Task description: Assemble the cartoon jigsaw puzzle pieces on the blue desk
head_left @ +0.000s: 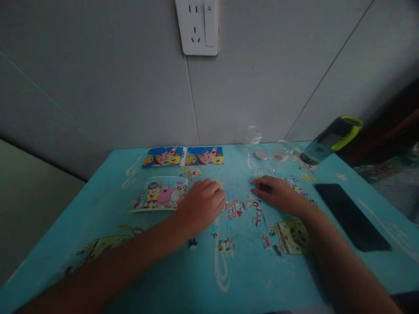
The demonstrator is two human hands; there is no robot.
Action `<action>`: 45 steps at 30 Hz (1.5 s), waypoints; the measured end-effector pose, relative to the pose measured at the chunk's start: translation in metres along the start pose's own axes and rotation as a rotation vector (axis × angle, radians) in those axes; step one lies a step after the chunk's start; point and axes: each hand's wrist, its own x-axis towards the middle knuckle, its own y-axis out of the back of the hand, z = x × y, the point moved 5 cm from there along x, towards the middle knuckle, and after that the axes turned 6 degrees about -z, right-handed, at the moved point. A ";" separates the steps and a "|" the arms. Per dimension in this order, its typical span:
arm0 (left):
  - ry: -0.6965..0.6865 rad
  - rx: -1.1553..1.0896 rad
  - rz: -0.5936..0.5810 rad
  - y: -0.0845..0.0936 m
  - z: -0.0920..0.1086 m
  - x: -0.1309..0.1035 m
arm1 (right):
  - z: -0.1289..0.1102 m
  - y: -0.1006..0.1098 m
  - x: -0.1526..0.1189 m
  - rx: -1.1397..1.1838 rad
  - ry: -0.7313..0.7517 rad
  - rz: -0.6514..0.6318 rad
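My left hand (204, 203) is closed, its fingers curled down at the left edge of the loose jigsaw pieces (236, 209). Whatever those fingers hold, if anything, is hidden beneath them. On the other side of the pieces, my right hand (273, 190) pinches a small puzzle piece (252, 190), bluish and purple, at thumb and fingertip. A few joined pieces (225, 245) lie closer to me, and a dark blue and white piece (193, 243) is near my left forearm. Left of my left hand lies a cartoon picture sheet (160, 194), partly covered by it.
Two cartoon cards (204, 155) lie by the wall. Clear plastic containers (253, 136) and a round lid (261, 154) stand at the back. To the right are a tilted water bottle (327, 139) and a black flat object (352, 216). More pieces (299, 188) lie behind my right wrist.
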 end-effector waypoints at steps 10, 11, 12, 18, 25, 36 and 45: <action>0.135 -0.024 -0.089 -0.030 0.000 0.029 | -0.008 -0.001 0.003 -0.036 0.034 0.020; 0.145 -0.027 -0.093 -0.030 0.002 0.028 | -0.009 0.000 0.003 -0.045 0.034 0.024; 0.152 -0.031 -0.098 -0.030 0.003 0.028 | -0.009 -0.001 0.003 -0.050 0.034 0.024; 0.139 -0.055 -0.124 -0.031 0.012 0.041 | -0.007 -0.003 0.005 -0.033 0.037 0.029; 0.095 -0.057 -0.107 -0.041 0.020 0.072 | -0.001 -0.006 0.007 0.078 -0.004 0.023; 0.088 -0.098 -0.080 -0.049 0.016 0.080 | 0.000 -0.007 0.008 0.086 -0.020 0.032; 0.086 -0.116 -0.080 -0.046 0.018 0.080 | 0.001 -0.009 0.007 0.084 -0.007 0.026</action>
